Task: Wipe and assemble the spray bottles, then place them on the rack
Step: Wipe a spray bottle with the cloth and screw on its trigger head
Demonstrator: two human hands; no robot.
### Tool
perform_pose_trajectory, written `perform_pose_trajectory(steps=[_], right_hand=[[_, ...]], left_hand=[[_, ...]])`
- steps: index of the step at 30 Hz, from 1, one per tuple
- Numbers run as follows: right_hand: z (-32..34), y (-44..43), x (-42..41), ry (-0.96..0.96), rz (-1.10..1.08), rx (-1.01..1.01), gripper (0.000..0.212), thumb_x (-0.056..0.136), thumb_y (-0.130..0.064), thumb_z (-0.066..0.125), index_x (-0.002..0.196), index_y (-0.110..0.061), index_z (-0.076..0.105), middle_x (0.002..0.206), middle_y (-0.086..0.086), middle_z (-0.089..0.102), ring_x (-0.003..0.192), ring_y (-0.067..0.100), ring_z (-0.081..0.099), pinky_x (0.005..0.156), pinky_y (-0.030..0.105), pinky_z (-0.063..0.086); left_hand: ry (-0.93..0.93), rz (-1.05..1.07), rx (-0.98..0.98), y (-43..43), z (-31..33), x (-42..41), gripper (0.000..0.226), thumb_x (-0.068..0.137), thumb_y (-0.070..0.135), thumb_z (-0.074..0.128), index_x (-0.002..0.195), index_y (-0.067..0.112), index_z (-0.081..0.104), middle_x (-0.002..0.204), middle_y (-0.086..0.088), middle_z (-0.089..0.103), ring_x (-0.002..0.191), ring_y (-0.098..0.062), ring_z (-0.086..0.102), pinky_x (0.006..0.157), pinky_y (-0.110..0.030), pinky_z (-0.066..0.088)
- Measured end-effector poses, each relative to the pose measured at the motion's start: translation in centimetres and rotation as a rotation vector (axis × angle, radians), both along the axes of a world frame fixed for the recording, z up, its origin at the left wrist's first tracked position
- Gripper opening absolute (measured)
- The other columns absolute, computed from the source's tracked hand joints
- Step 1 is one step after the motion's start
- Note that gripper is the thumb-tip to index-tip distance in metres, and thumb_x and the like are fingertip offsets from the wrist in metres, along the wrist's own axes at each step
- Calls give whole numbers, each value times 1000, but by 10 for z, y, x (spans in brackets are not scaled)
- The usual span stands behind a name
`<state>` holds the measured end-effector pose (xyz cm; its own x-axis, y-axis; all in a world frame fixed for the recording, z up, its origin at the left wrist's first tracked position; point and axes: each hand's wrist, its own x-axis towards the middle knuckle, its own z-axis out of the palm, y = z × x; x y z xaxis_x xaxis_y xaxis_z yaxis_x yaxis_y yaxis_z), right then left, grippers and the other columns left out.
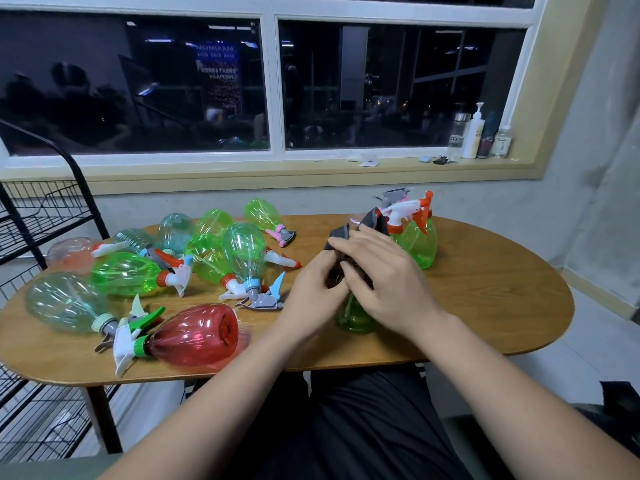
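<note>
A green spray bottle [355, 315] stands on the wooden table [485, 289] in front of me, mostly hidden by my hands. My right hand [384, 275] lies over a dark grey cloth [372, 221] and presses it against the bottle's top. My left hand [313, 292] grips the bottle and cloth from the left side. Behind them an assembled green bottle with an orange and white trigger head [417, 237] stands upright. Several green, clear and red bottles [197, 332] lie on the table's left half, some with trigger heads fitted.
A black wire rack [41, 216] stands left of the table. A loose grey and blue trigger head [265, 297] lies near my left hand. Bottles and small items [472, 135] stand on the window sill. The table's right end shows bare wood.
</note>
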<state>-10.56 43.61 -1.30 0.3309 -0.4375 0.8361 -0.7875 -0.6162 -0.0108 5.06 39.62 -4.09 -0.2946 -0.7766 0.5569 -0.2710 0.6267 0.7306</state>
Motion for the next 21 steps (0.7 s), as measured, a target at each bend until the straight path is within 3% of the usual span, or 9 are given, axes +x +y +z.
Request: perform_pose_trajectory(steps=[3,5,7,10,15,18,21], right_hand=[[1,3,-3,-100,-19,8,35,103,-12,65,137,-10,70,134,9,72,136,24,60,127,37,33],[-1,3,-2,-155,-14,4,33,104,-11,63,135,-10,71,132,8,73,135,24,60,125,42,36],[-7,5,-2,-217,-16,-15,31,104,-8,61,133,-9,72,130,6,73,134,23,61,121,46,40],[-14,11,-1,-297,-22,-62,30,102,-3,62,130,-7,73,127,6,74,133,22,62,118,43,44],[1,17,5,-371,0,-30,26,103,-8,68,128,-11,75,124,-1,76,125,20,66,108,39,50],[18,19,5,-486,7,13,24,102,-9,70,124,-13,77,113,-7,77,108,10,72,93,32,57],[36,18,-1,-652,-4,73,23,104,-11,66,123,-17,77,109,-11,78,104,2,72,89,22,58]], left_hand=[[-6,-33,39,1,-9,1,21,95,30,66,116,30,66,106,17,59,100,-3,60,88,-27,51],[-19,-19,30,5,-13,4,35,93,39,69,128,32,66,114,19,59,109,-3,62,93,-27,53],[-30,-19,6,8,-13,6,37,96,34,73,132,32,67,118,16,61,113,-4,63,90,-21,51],[-19,-5,-7,9,-11,8,30,96,31,76,125,30,71,116,13,64,109,-8,66,85,-19,48],[-56,62,-81,12,-6,-2,33,89,48,71,115,28,68,106,15,64,101,-6,63,79,-18,44],[-44,66,-67,12,-6,-10,36,87,54,72,113,30,66,105,17,69,99,-5,65,82,-23,51],[-53,81,-35,11,-5,-10,29,88,46,80,109,34,64,105,17,70,103,-5,66,81,-20,48]])
